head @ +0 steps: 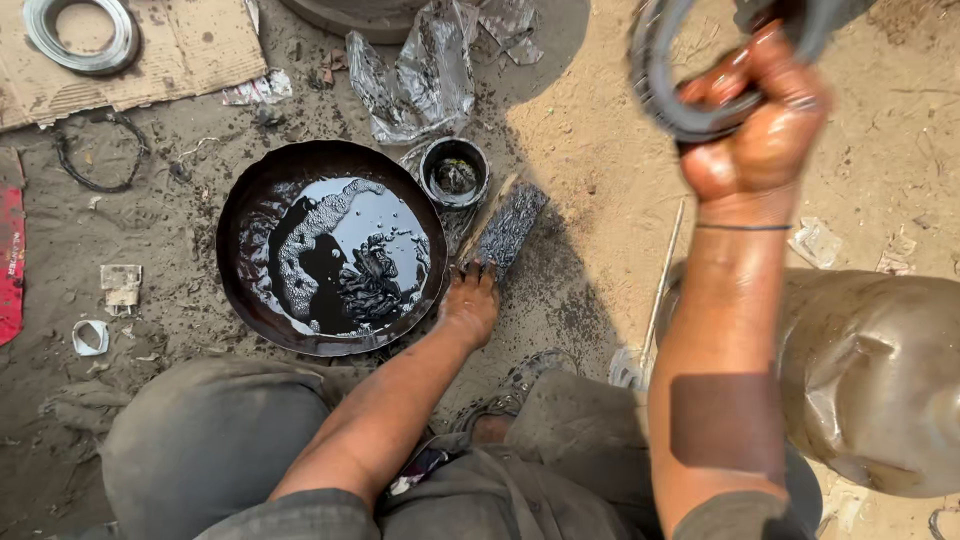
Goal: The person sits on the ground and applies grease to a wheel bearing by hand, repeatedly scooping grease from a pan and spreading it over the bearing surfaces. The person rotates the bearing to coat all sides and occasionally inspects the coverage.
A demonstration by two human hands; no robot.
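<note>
— Left hand (468, 303)?
— Down on the dirt, fingers spread and pressing on the near end of a grimy, oil-soaked brush (505, 228). Not closed around it; just resting on it, fingertips at its lower edge.
— And the brush itself?
— Lying flat on the ground at a slant, just beside the right rim of a wide dark pan (240, 215), with its far end close to a small black tin (454, 172).
— Anything in the pan?
— Black oily liquid, frothy with bubbles, plus a dark clump sitting near the middle.
— Right hand (757, 125)?
— Raised high, close to the camera, slick with oil. Clenched tight around a dark curved ring (655, 75), rubbery in look, looping up and out past the top edge. Cannot tell how the rest of the ring runs.
— Around the rest?
— Crumpled clear plastic (420, 75) beyond the tin. A torn sheet of cardboard (180, 50) top left with a metal ring (82, 35) lying on it. A thin black loop (98, 152) on the dirt below that. A big cloudy plastic jug (875, 375) at the right, beside the raised forearm. A thin rod (662, 272) on the ground between the jug and the brush.
</note>
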